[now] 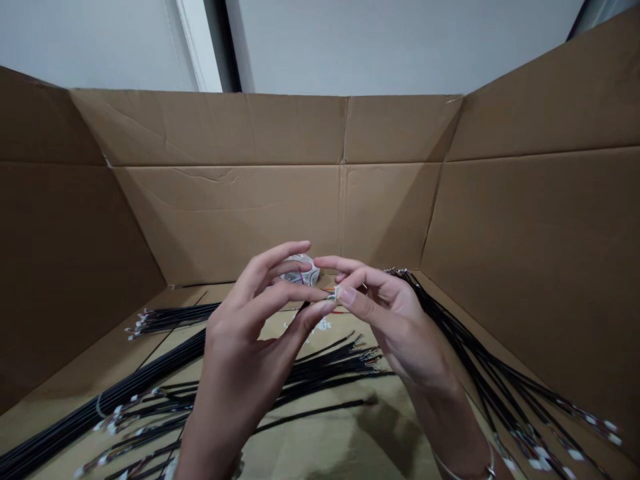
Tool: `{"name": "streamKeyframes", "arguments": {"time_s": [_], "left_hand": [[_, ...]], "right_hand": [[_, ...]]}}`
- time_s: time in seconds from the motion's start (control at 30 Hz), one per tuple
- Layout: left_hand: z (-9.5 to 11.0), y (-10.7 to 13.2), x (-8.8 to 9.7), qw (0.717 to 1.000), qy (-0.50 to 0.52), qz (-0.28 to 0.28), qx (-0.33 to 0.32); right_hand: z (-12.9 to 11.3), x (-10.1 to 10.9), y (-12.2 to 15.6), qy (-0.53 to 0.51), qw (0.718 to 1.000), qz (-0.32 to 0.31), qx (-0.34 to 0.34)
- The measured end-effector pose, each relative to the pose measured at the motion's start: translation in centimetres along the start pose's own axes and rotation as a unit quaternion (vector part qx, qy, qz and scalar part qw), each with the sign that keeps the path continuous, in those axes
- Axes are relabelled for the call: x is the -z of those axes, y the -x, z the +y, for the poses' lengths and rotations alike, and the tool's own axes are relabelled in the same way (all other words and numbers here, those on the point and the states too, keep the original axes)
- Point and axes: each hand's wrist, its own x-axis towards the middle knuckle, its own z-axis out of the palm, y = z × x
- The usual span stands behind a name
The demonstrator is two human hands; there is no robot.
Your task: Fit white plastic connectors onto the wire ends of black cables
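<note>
In front of me, near the middle of the view, my left hand [250, 333] pinches the thin coloured wires of a cable between thumb and index finger. Its other fingers are raised. Opposite it, my right hand [400, 313] grips a small white connector [337, 292] between thumb and forefinger, right at the wire ends. The two sets of fingertips nearly touch. How far the wires sit inside the connector is too small to tell. Below the hands lies a spread of black cables [335, 370] with bare coloured wire ends pointing right.
Cardboard walls [225, 200] enclose the work surface. Behind my hands sits a clear plastic bag [307, 273], with loose white bits [323, 325] in front of it. A tied bundle of black cables [150, 367] lies left. More cables with white connectors [480, 360] run along the right.
</note>
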Motion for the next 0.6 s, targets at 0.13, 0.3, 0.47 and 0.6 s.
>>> {"name": "streamKeyframes", "arguments": {"time_s": [0.13,0.3,0.47,0.6], "left_hand": [[0.3,0.0,0.2,0.999,-0.031,0.021,-0.027],[0.9,0.2,0.2,0.999,-0.036,0.022,0.006],[1.2,0.2,-0.1,0.999,-0.017,0.026,0.012],[1.2,0.1,-0.1,0.999,0.019,0.023,0.044]], "right_hand": [[-0.2,0.0,0.0,-0.027,1.000,-0.007,-0.011],[-0.5,0.0,0.1,-0.020,0.999,-0.014,-0.021],[-0.6,0.0,0.2,-0.008,1.000,-0.013,-0.025],[-0.5,0.0,0.2,-0.010,1.000,-0.019,-0.019]]}}
